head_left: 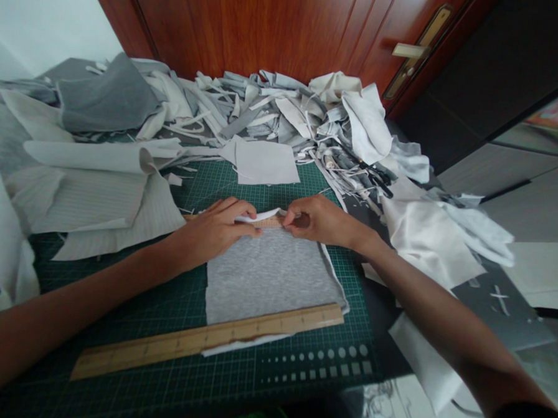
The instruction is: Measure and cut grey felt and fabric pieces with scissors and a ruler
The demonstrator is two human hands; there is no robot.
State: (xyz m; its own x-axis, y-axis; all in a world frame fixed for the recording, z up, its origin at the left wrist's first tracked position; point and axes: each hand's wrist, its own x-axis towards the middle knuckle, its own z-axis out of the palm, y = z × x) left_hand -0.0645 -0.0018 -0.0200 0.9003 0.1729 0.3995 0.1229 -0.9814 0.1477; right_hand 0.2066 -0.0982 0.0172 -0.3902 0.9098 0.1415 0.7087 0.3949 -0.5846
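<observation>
A piece of heathered grey fabric [266,271] lies flat on a green cutting mat [161,321]. Its far edge is turned up, showing a white underside, along a wooden ruler [271,222] that mostly hides beneath my hands. My left hand [219,223] holds the left part of this fold, fingers above and thumb below. At the fold's right end, my right hand [318,218] pinches the fabric edge between thumb and fingers. Another wooden ruler [207,337] lies slanted across the fabric's near edge, with a white strip of the edge showing below it.
Grey and white fabric scraps [265,108] are heaped along the back against a wooden door [251,26]. Ribbed cream fabric [97,199] lies at left. Black-handled scissors [377,177] rest among scraps at right. A pale fabric piece [267,163] lies beyond my hands.
</observation>
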